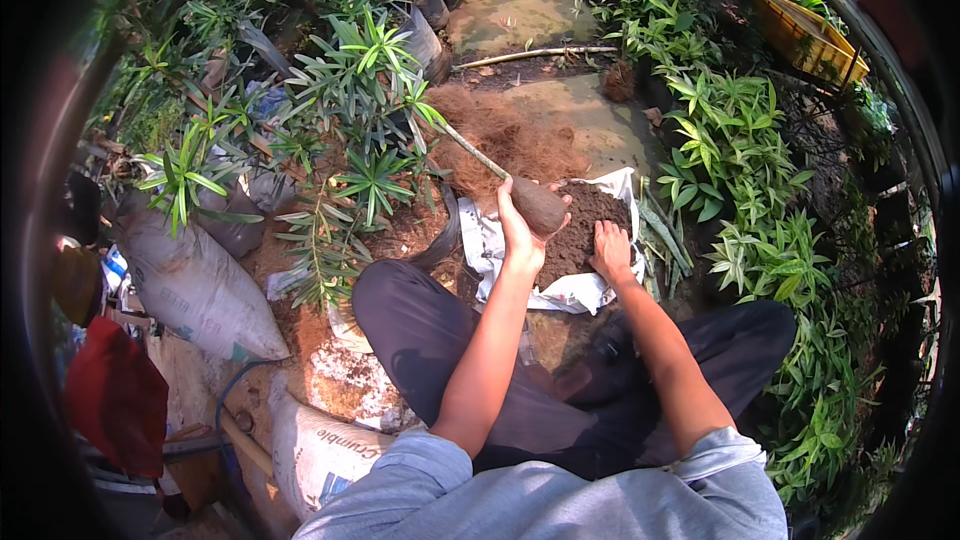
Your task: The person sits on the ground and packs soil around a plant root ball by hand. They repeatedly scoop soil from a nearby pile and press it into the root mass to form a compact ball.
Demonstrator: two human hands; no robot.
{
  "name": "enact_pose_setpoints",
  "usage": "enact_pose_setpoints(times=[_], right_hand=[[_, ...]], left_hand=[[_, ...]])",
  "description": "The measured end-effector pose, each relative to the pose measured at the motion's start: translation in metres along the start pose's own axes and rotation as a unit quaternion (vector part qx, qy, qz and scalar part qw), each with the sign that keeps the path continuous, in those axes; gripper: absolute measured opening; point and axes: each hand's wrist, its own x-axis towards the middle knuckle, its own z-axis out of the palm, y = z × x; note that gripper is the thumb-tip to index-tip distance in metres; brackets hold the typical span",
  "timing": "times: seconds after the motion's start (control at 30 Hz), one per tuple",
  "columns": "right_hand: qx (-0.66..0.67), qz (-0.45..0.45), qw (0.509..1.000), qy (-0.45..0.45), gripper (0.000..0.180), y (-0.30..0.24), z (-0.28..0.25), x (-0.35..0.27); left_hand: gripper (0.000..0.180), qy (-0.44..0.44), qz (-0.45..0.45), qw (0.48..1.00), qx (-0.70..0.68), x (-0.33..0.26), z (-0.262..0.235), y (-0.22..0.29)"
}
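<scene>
My left hand is closed round a rounded, dark brown soil ball at the base of a plant stem. The stem slants up and left from the ball to green leaves at its far end, which overlap the bushes there. My right hand rests on loose dark soil, its fingers apart and touching the surface. This soil lies in an opened white sack in front of my crossed legs, just right of the soil ball.
Brown coconut-like fibre is heaped beyond the sack. Cut green stalks lie to its right. Leafy plants line the right side, with a yellow crate behind. At left are potted bushes and a filled sack.
</scene>
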Motion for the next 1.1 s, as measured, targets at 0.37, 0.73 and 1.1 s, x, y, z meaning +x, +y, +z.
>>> enact_pose_setpoints(times=[0.37, 0.73, 1.1], right_hand=[[0.104, 0.017, 0.993, -0.047, 0.033, 0.018, 0.008, 0.025], [0.45, 0.122, 0.876, -0.124, 0.069, 0.052, -0.073, 0.029], [0.823, 0.21, 0.512, -0.128, 0.04, 0.048, -0.103, 0.006]], left_hand=[[0.054, 0.018, -0.006, 1.0, 0.014, 0.002, 0.001, -0.003], [0.053, 0.021, -0.003, 1.0, 0.015, 0.005, -0.001, -0.006], [0.051, 0.025, -0.013, 0.999, 0.022, 0.007, 0.0, -0.016]])
